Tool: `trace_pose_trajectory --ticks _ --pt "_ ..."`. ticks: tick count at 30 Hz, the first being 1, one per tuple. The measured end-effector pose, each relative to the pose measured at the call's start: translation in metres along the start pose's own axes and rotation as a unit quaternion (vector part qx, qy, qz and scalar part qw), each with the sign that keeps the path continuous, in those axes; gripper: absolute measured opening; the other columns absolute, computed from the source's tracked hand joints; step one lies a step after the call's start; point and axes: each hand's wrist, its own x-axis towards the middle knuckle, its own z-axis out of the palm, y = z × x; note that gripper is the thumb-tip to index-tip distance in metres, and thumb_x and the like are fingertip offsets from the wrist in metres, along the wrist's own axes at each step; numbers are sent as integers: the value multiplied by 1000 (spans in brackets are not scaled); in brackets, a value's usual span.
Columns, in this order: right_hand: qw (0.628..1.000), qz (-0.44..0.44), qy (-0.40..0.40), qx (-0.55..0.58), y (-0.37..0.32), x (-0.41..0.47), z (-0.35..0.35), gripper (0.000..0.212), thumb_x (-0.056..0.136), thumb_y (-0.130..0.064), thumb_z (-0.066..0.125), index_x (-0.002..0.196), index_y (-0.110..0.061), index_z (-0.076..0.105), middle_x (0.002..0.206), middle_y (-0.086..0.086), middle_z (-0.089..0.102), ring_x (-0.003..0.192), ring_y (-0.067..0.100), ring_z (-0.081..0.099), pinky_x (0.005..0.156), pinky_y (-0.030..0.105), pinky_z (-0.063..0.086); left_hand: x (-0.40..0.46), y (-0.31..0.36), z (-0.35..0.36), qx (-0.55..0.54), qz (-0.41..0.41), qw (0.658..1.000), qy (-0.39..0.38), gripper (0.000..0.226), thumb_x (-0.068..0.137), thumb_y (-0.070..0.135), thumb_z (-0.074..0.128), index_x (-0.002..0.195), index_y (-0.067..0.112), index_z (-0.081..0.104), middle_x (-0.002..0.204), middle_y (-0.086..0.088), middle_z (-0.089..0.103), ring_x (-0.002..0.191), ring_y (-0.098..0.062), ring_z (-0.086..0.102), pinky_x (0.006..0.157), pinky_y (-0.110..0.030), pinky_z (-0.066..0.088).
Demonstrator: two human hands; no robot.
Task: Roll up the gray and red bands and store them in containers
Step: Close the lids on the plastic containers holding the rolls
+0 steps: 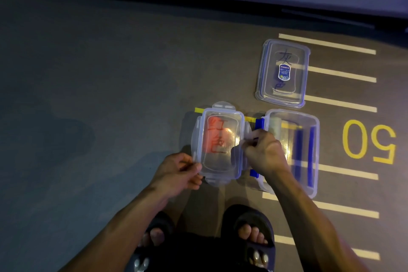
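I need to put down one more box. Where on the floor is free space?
Free: the bare grey floor left of the clear lidded container with red writing. Crowded: the gap between it and the open clear container, filled by the right hand; the loose clear lid lies behind.

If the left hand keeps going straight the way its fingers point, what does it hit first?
The left hand points right, at the lidded box. Its fingertips already sit at the box's left-side clip, so it would meet that clip first.

A lidded container (218,143) sits on the floor (99,95) just left of an open container (293,152). A loose lid (283,73) lies behind the open one, a sandalled foot (254,236) in front
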Motion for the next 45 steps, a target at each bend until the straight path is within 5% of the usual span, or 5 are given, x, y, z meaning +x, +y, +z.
trace_pose_trajectory --ticks 5,11,22,34,45 --pt "999 6 -20 -30 -8 4 -5 10 94 -12 64 102 -17 63 91 2 66 78 13 65 60 24 50 1 3 -8 62 3 998 -23 17 94 18 71 106 12 61 86 -7 77 73 -21 73 80 -51 62" --pt "997 -67 -28 -33 -16 -3 -6 76 94 -10 64 156 -41 32 116 -12 57 104 15 61 93 30 53 13 55 -17 389 140 910 -41 137 70 31 91 144 67 -19 150 12 40 125 -21 56 102 -47 50" --pt "993 -90 -45 -54 -22 -4 -11 76 95 -5 59 155 -43 34 110 -2 60 102 19 64 93 31 54 27 65 -18 473 160 864 -62 138 67 37 92 142 68 -19 146 9 45 119 -25 55 101 -48 49" --pt "991 -108 37 -63 -18 24 -2 29 94 -16 58 119 -30 65 95 -2 70 91 23 66 74 29 49 54 64 -21 313 211 925 -32 73 80 17 84 126 61 49 99 10 66 71 -14 65 85 -45 59" --pt "992 -97 23 -77 -12 28 2 45 94 -8 54 134 -27 61 114 9 66 99 26 61 80 28 45 49 107 -18 475 166 862 -57 100 73 28 90 152 44 32 128 8 56 116 -19 56 103 -37 46"
